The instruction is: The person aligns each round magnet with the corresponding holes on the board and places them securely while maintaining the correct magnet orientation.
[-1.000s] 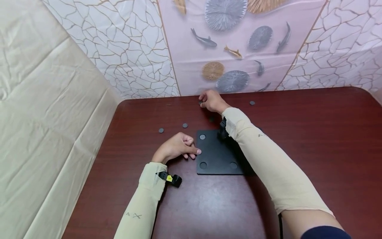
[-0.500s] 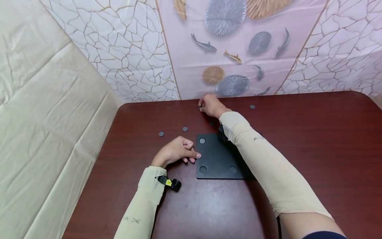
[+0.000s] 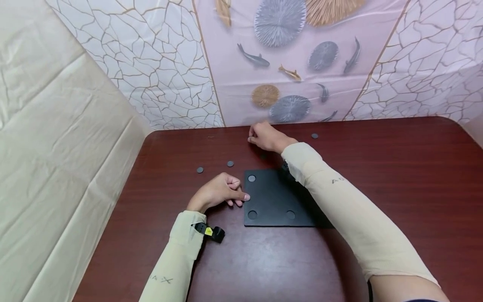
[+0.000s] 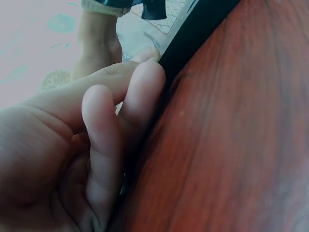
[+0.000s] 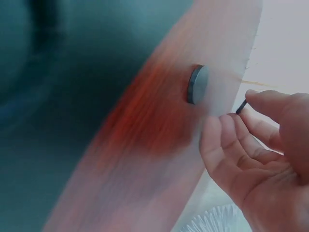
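My right hand (image 3: 267, 136) is at the far edge of the table. In the right wrist view its thumb and fingers pinch a thin dark disc (image 5: 241, 106), seen edge-on. Another disc (image 5: 197, 84) lies on the tabletop close by. The left hand (image 3: 220, 191) grips the left edge of a flat black board (image 3: 271, 197), with the thumb on top and fingers at its side. A grey disc (image 3: 251, 178) sits in the board's upper left recess. Two round recesses show along the near side, with no disc in them. My right forearm hides the board's right part.
Two dark discs, one disc (image 3: 200, 170) and a second disc (image 3: 230, 164), lie left of the board on the brown table (image 3: 396, 188). A further disc (image 3: 315, 136) lies near the back edge. A patterned cloth (image 3: 290, 75) hangs behind the table.
The right hand stays at the far edge; its forearm has shifted slightly right, uncovering more of the board. The pinched disc has gone from sight in the head view. The left hand has kept its place.
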Motion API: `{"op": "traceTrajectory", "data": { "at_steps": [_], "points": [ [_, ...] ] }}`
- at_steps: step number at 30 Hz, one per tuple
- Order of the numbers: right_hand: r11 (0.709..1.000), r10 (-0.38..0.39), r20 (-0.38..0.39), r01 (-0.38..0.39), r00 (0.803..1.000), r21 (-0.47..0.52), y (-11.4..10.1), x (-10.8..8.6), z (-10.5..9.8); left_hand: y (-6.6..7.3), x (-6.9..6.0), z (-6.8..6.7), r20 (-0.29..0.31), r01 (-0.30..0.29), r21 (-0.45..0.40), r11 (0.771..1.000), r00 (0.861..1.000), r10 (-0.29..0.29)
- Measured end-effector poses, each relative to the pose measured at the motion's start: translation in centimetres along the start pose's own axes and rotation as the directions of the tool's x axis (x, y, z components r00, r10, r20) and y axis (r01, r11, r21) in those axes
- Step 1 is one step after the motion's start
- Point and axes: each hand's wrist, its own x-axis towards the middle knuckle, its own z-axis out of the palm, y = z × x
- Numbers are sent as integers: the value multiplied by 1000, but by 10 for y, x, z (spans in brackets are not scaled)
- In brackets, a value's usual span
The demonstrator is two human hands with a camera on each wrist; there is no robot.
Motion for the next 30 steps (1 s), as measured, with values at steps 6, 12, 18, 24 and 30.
{"op": "traceTrajectory", "data": {
  "at_steps": [6, 12, 18, 24, 30],
  "points": [
    [1000, -24, 57, 24, 998, -5, -2, -16, -4, -3, -1, -2, -5, -12, 3, 1000, 1000, 12],
    [999, -40, 42, 39, 998, 30, 0, -32, -6, -3, 1, -2, -3, -9, 5, 1000, 1000, 9],
    [993, -93, 3, 93, 996, 68, 0, -48, -7, -2, 1, -1, -3, -14, 12, 1000, 1000, 14],
    [993, -75, -72, 82, 995, 90, 3, -64, -9, -2, 0, -1, -8, -20, 22, 1000, 1000, 21],
    [990, -40, -104, 53, 994, 129, 5, -81, -9, -3, 0, 0, -6, -23, 25, 999, 1000, 23]
  ]
}}
